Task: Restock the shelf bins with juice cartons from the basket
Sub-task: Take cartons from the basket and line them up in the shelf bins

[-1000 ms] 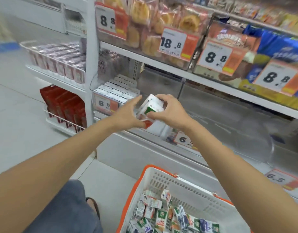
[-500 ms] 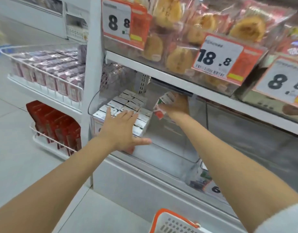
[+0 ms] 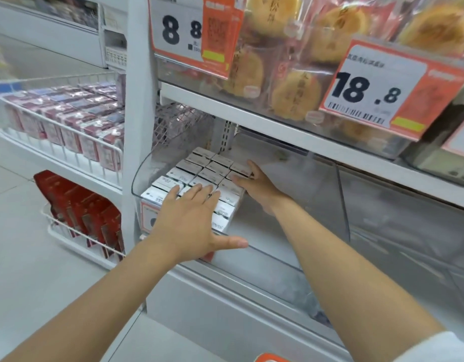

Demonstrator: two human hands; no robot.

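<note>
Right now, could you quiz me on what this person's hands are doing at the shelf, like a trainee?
1. True or false: the left hand lies flat on top of the cartons in the clear bin.
2. Where is the right hand? A) in the basket B) against the cartons' right side C) on the floor
3. What price shows on the right-hand tag?
Key: 1 true; 2 B; 3 18.8

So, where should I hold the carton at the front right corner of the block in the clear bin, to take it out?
Likely from the right. The corner carton has its right face bare toward the empty part of the clear bin; left and rear are packed against neighbours. Hook that face and the top, slide rightward.
</note>
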